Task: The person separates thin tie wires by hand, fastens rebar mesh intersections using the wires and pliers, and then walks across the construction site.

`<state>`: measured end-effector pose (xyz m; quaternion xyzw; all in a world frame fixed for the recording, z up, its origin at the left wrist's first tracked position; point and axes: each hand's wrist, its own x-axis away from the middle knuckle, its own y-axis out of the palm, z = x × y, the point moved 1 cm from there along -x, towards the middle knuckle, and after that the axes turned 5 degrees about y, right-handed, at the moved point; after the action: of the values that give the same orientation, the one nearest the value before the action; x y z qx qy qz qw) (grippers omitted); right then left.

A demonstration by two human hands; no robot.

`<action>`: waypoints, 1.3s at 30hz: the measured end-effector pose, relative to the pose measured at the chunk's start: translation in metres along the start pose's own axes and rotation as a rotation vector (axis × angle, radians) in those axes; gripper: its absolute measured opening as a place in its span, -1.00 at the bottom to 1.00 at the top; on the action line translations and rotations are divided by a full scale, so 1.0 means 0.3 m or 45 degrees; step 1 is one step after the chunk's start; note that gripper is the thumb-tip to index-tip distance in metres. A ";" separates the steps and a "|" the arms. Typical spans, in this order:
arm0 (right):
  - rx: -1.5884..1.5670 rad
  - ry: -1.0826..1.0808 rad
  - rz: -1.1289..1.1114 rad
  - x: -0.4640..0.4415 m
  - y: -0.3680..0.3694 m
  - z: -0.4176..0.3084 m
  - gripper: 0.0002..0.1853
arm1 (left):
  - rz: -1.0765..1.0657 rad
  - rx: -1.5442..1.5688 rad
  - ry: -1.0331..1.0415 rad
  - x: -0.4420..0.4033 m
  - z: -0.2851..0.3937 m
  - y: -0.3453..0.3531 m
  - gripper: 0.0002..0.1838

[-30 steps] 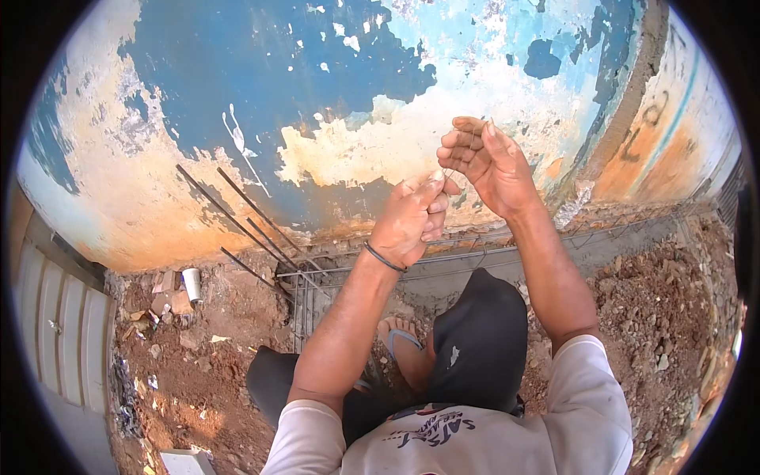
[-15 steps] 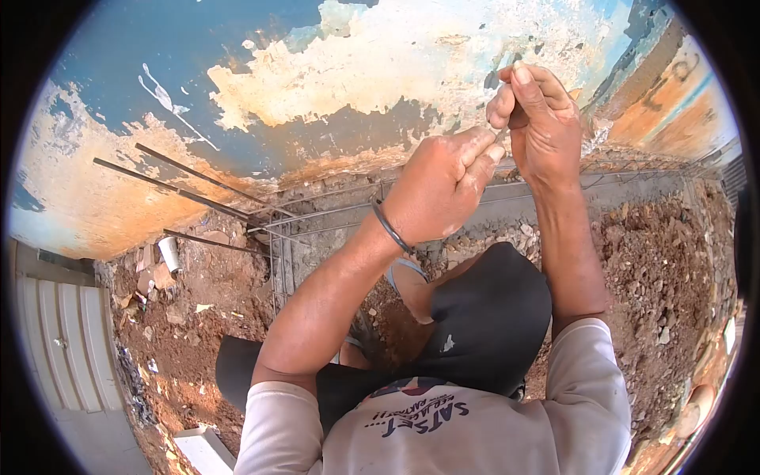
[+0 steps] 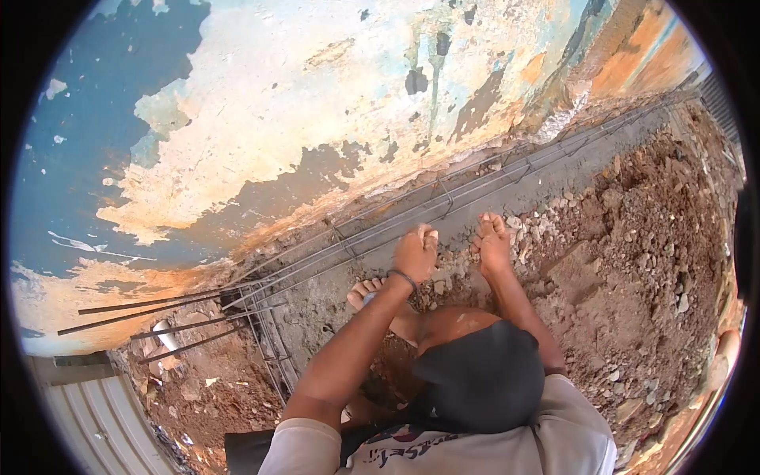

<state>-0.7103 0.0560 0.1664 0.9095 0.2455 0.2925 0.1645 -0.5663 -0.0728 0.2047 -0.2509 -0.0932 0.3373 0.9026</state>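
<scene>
My left hand (image 3: 417, 252), with a dark band at the wrist, is closed just in front of a long cage of steel rebar (image 3: 412, 218). My right hand (image 3: 492, 241) is also closed, a short way to the right at about the same height. The fingers of both hands are curled in, and I cannot make out what they hold. Grey concrete (image 3: 554, 180) runs under the bars along the foot of the wall. My bare foot (image 3: 366, 290) rests beside the strip, below my left hand. My bent knee in black cloth (image 3: 483, 372) sits between my forearms.
A wall with peeling blue and cream paint (image 3: 261, 119) rises behind the bars. Loose rebar ends (image 3: 119, 313) stick out at left, near a white cup (image 3: 166, 336). Brown soil and rubble (image 3: 625, 277) cover the right side. A ribbed metal sheet (image 3: 103, 419) stands at lower left.
Both hands have come down from in front of the wall, where they pinched something thin close together. They are now farther apart, near the rebar. The view has turned and shifted.
</scene>
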 end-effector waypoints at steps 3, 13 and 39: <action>0.230 0.188 0.082 -0.101 -0.024 0.060 -0.86 | 0.150 -0.358 0.127 -0.096 -0.057 0.017 -0.71; 0.834 -0.307 -0.066 -0.301 0.000 0.137 -0.87 | -0.273 -0.297 0.041 -0.277 -0.149 0.038 -0.72; -0.073 0.549 -0.356 -0.248 0.042 0.093 -0.70 | -0.680 0.290 -0.777 -0.494 -0.140 0.131 -0.74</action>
<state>-0.7415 0.0008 0.1169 0.7783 0.3898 0.4609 0.1729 -0.6862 -0.1610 0.1485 -0.0052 -0.3802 0.1584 0.9112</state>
